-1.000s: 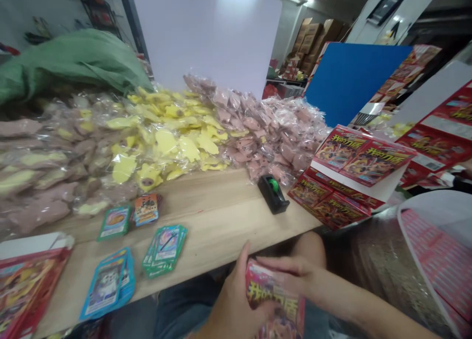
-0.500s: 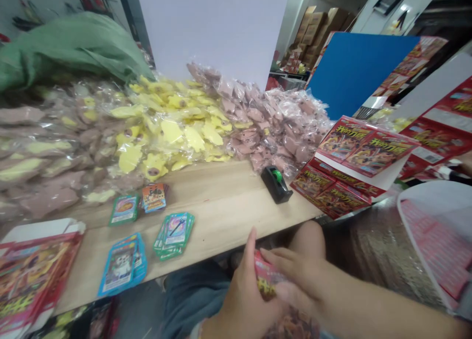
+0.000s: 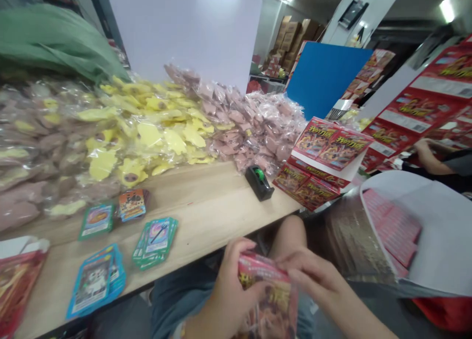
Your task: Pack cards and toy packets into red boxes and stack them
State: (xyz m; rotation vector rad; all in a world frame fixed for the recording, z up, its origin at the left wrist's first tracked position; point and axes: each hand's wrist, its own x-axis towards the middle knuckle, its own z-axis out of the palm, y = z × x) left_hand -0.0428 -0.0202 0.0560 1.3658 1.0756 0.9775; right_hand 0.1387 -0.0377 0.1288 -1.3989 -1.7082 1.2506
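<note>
The left hand [image 3: 230, 292] and right hand [image 3: 313, 280] both grasp a red pack [image 3: 267, 294], fingers curled around its upper edges. The pack stands upright and slightly tilted just in front of the table edge, above the person's jeans [image 3: 177, 294]. Its print is blurred, so the exact design is hard to make out, though it seems to match the red boxes [image 3: 313, 176] stacked at the far right of the table.

Both hands are nearest the wooden table [image 3: 206, 206], where a green card [image 3: 98, 221], an orange card stack [image 3: 132, 204], a teal card stack [image 3: 157, 241] and a blue card stack [image 3: 96, 280] lie apart from one another. A black tape dispenser [image 3: 259, 183] with a green roll sits near the red boxes. Behind it all, clear bags of yellow shapes [image 3: 147, 137] and pink shapes [image 3: 250, 132] are heaped along the table's far side, with a green sack [image 3: 47, 44] at the left. A white board [image 3: 180, 34] and a blue board [image 3: 326, 78] stand beyond them.

To the right, a co-worker's hand [image 3: 429, 154] rests near red printed sheets [image 3: 416, 107]. A white-rimmed bin [image 3: 391, 226] holding pink packs stands beside the person.
</note>
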